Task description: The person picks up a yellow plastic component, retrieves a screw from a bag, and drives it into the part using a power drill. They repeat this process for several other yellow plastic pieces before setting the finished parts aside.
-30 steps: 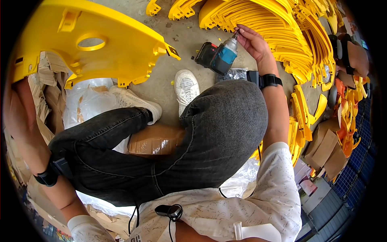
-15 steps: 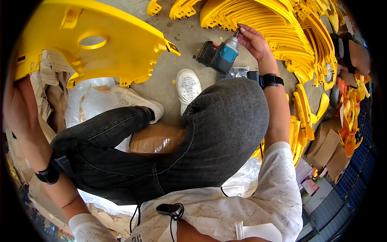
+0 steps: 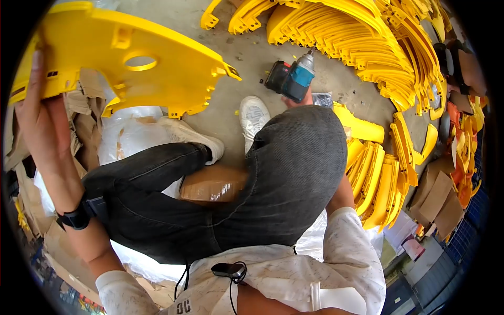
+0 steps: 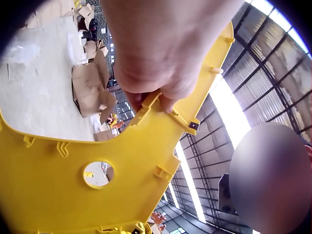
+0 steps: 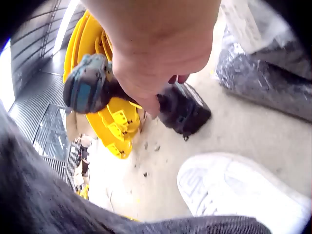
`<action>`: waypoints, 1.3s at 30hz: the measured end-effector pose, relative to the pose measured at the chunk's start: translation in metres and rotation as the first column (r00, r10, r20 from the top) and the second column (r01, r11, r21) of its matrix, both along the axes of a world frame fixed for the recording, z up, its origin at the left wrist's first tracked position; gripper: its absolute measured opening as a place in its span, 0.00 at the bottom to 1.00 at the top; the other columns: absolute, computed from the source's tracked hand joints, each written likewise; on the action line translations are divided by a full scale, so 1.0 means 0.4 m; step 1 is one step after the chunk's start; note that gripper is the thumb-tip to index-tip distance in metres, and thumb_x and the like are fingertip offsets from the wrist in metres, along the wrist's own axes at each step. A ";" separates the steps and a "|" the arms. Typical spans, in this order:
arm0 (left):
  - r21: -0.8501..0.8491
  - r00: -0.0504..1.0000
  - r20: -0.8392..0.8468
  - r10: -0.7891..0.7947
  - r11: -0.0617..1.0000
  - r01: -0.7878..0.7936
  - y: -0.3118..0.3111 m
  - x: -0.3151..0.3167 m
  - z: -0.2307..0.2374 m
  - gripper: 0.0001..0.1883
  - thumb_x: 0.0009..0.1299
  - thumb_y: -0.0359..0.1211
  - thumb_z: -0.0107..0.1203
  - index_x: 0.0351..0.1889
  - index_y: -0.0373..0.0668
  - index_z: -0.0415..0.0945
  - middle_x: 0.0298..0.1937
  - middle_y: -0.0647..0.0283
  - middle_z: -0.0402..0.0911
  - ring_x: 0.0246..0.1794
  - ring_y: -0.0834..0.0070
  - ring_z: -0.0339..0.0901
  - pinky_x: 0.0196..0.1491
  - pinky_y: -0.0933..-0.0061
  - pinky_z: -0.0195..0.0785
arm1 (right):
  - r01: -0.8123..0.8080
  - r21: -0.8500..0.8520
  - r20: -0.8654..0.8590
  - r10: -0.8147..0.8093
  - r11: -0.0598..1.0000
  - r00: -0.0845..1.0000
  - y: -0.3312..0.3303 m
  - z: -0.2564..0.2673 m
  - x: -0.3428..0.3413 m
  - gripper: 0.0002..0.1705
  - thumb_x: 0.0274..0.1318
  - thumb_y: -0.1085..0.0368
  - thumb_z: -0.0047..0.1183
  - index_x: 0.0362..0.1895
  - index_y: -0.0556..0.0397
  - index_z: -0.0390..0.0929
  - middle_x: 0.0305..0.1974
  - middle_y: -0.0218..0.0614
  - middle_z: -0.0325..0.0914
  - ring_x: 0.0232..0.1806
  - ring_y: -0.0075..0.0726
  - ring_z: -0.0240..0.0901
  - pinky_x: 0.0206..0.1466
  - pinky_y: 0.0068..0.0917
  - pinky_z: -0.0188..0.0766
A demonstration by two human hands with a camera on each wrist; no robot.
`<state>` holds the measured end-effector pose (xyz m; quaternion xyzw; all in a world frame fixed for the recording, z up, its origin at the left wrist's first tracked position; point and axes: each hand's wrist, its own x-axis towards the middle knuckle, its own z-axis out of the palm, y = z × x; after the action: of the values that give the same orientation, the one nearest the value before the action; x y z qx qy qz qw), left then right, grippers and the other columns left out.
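My left hand (image 3: 46, 121) grips the near edge of a large curved yellow plastic panel (image 3: 163, 79), which stands out on the left of the head view. One finger lies along the panel's face. The left wrist view shows fingers and thumb pinching the rim, near a small dark clip; a round hole pierces the panel. My right hand (image 5: 161, 68) is wrapped around the handle of a blue and black cordless impact driver (image 3: 298, 77). In the head view the knee and the tool hide most of that hand. The driver's nose points toward the stacked yellow parts.
Nested yellow panels (image 3: 336, 31) stand in rows on the concrete floor ahead and to the right. More yellow parts (image 3: 375, 178) lie beside the right knee. Cardboard (image 3: 86, 126) and plastic wrap (image 3: 128, 136) are at left. A dark plastic-wrapped bundle (image 5: 273, 83) lies near the shoe.
My right hand has gone from the driver's bit down to its handle. My left hand has come further into view, with a finger now over the panel's face. The head view has shifted slightly.
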<state>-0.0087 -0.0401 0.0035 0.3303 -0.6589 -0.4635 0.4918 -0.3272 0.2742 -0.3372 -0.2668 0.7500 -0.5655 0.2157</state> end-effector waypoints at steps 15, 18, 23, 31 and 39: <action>-0.054 0.940 -0.195 -0.278 0.960 0.273 0.059 -0.068 0.045 0.14 0.68 0.31 0.60 0.50 0.39 0.77 0.47 0.64 0.83 0.47 0.76 0.79 0.50 0.74 0.73 | -0.061 -0.028 -0.074 0.059 0.998 0.996 0.120 0.086 -0.022 0.31 0.50 0.80 0.56 0.61 0.61 0.66 0.50 0.40 0.76 0.49 0.34 0.74 0.58 0.33 0.69; -0.021 0.932 -0.153 -0.330 0.944 0.330 0.072 -0.048 0.052 0.15 0.68 0.30 0.60 0.52 0.38 0.76 0.47 0.63 0.82 0.47 0.76 0.79 0.51 0.74 0.72 | 0.026 -0.116 -0.090 -0.037 0.993 0.995 0.210 0.247 -0.061 0.30 0.50 0.80 0.56 0.61 0.61 0.66 0.49 0.39 0.76 0.49 0.33 0.74 0.58 0.33 0.69; 0.011 0.888 -0.157 -0.433 0.898 0.439 0.084 -0.022 0.051 0.16 0.68 0.31 0.61 0.52 0.39 0.76 0.47 0.64 0.82 0.47 0.76 0.80 0.50 0.74 0.72 | 0.130 -0.335 -0.036 -0.150 0.933 0.988 0.328 0.660 -0.044 0.21 0.55 0.76 0.54 0.55 0.59 0.70 0.46 0.38 0.77 0.44 0.33 0.74 0.53 0.32 0.71; 0.054 0.826 -0.091 -0.556 0.825 0.562 0.069 0.009 0.048 0.18 0.66 0.35 0.63 0.53 0.40 0.75 0.47 0.65 0.82 0.48 0.76 0.79 0.52 0.73 0.72 | 0.011 -0.468 -0.007 -0.016 0.884 1.000 0.329 1.068 0.143 0.20 0.63 0.67 0.50 0.57 0.58 0.65 0.42 0.38 0.73 0.41 0.30 0.67 0.38 0.27 0.67; 0.142 0.725 -0.029 -0.688 0.715 0.684 0.056 0.034 0.032 0.19 0.65 0.37 0.64 0.51 0.42 0.74 0.44 0.64 0.82 0.46 0.73 0.80 0.51 0.73 0.72 | -0.198 -0.335 0.227 0.282 0.921 0.932 0.200 1.147 0.352 0.27 0.55 0.66 0.53 0.58 0.58 0.62 0.40 0.44 0.70 0.37 0.34 0.68 0.31 0.26 0.69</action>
<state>0.0051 -0.0175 0.0164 0.1030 -0.7058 -0.6542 0.2516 -0.1864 0.3544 0.1217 -0.3079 0.5777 -0.6751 0.3402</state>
